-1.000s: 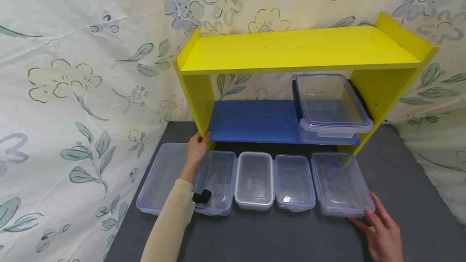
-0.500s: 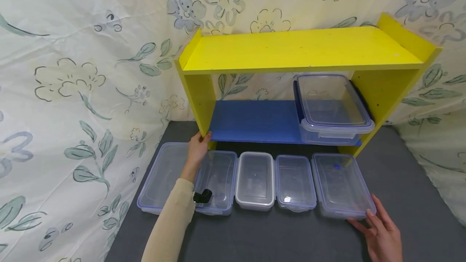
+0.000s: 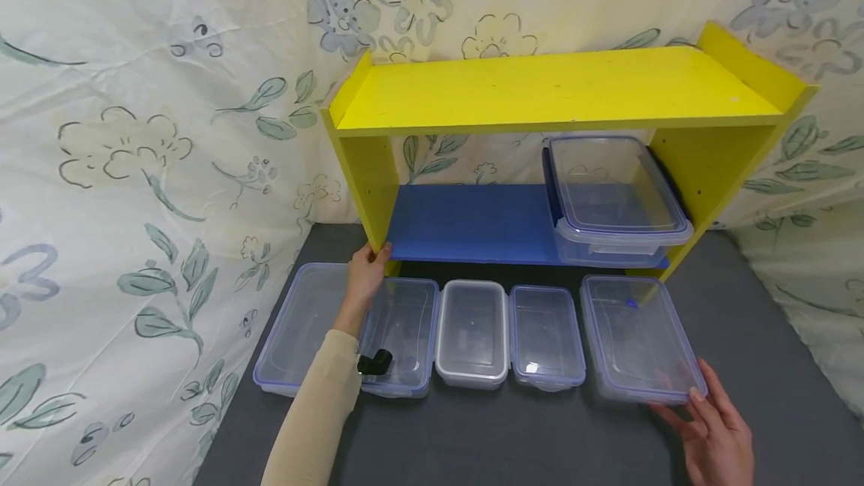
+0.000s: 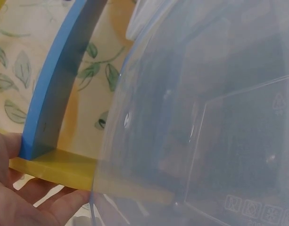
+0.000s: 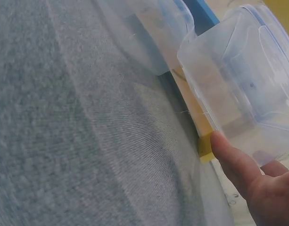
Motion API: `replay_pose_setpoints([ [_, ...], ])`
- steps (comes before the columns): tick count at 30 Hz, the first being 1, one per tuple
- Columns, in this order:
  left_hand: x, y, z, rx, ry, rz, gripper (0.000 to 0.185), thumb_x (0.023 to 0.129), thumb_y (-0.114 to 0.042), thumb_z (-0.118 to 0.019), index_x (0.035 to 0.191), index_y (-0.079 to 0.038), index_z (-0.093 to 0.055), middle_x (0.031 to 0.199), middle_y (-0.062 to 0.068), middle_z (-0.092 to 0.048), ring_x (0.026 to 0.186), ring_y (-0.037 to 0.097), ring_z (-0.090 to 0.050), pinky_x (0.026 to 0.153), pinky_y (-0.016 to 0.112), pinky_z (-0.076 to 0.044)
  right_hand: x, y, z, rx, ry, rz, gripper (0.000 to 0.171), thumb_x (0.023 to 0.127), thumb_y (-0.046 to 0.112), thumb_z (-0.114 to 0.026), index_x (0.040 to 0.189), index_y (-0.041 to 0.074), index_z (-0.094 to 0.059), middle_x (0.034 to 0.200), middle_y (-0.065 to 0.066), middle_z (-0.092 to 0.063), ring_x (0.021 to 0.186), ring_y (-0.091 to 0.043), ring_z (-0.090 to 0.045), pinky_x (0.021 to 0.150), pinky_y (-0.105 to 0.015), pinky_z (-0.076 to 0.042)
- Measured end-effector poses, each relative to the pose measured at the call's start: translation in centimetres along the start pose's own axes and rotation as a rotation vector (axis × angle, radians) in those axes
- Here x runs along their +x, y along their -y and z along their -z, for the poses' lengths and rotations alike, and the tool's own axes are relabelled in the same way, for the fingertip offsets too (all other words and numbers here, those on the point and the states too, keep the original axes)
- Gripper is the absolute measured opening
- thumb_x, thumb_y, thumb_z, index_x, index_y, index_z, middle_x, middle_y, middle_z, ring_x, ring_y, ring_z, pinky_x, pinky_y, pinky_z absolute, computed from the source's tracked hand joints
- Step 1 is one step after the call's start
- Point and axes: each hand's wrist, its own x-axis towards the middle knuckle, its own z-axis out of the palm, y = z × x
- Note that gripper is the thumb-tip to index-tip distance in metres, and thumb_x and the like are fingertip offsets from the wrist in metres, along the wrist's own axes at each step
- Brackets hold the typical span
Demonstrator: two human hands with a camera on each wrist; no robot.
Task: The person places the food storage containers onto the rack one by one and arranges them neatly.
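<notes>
My left hand (image 3: 365, 274) grips the lower front edge of the yellow shelf unit's (image 3: 367, 193) left side panel. In the left wrist view, its thumb lies by the end of the blue shelf board (image 4: 52, 84) and its fingers curl under the yellow panel (image 4: 59, 169). At the right end of the row, my right hand (image 3: 718, 426) holds a clear lidded food container (image 3: 641, 343) by its front right corner. The right wrist view shows the thumb along the bottom edge of this container (image 5: 229, 75), with the other fingers partly hidden behind it.
Four is avoided here: several other lidded containers (image 3: 472, 332) stand in a row before the shelf unit. A larger container (image 3: 617, 193) sits at the right on the blue shelf (image 3: 472, 223). Grey cloth (image 3: 513, 441) covers the table, and a flowered curtain (image 3: 169, 96) hangs behind.
My right hand and the rightmost container have shifted slightly right and away from me, widening the gap to its neighbour. My left hand keeps its grip on the shelf unit.
</notes>
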Motion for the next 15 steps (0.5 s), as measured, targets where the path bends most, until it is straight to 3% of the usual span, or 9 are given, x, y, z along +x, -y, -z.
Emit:
replay_pose_setpoints([
  [8, 0.0, 0.1, -0.1, 0.017, 0.0, -0.008, 0.038, 0.099, -0.042, -0.053, 0.114, -0.008, -0.063, 0.105, 0.02, -0.065, 0.083, 0.026, -0.051, 0.073, 0.035, -0.04, -0.1, 0.0, -0.7, 0.022, -0.006, 0.018, 0.051, 0.1, -0.013, -0.029, 0.147, 0.003, -0.039, 0.134, -0.009, -0.061, 0.112, -0.027, -0.066, 0.072, -0.05, -0.057],
  [15, 0.0, 0.1, -0.1, 0.029, -0.006, -0.005, 0.039, 0.099, -0.043, -0.053, 0.114, -0.008, -0.063, 0.104, 0.02, -0.064, 0.083, 0.025, -0.051, 0.072, 0.034, -0.04, -0.3, -0.3, -1.3, 0.067, 0.081, 0.027, 0.052, 0.1, -0.014, -0.023, 0.148, 0.001, -0.036, 0.138, -0.013, -0.057, 0.117, -0.029, -0.063, 0.077, -0.052, -0.056],
])
